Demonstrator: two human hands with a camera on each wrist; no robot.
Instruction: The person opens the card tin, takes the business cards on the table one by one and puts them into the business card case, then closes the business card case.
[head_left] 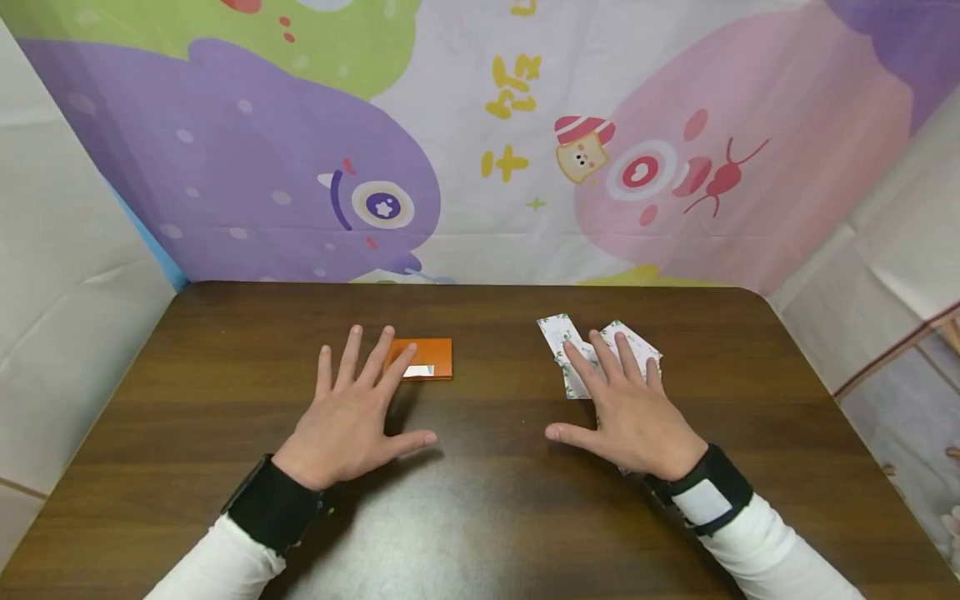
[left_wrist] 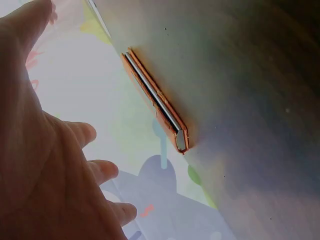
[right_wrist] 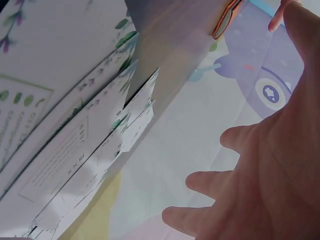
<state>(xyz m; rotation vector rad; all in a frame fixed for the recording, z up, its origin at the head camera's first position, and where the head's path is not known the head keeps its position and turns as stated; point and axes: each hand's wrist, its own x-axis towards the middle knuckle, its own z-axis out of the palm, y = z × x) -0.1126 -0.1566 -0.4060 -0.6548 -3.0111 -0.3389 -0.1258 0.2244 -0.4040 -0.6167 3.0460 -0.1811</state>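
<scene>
My left hand (head_left: 348,425) is spread above the table, its fingertips over the near left side of an orange folded case (head_left: 435,354). A pale edge and a white patch show on that case; in the left wrist view the orange case (left_wrist: 155,100) appears as a thin folded cover with something flat inside. Over on the right, my right hand (head_left: 633,408) hovers with fingers apart above several white cards (head_left: 558,333) printed with green leaves. The right wrist view shows these cards (right_wrist: 60,115) overlapping, with small print on them. Neither hand holds anything.
The brown wooden table (head_left: 480,517) has its far edge against a cartoon-printed cloth (head_left: 480,242). White cloth (head_left: 75,292) hangs at the left side. Black bands (head_left: 281,504) circle both wrists.
</scene>
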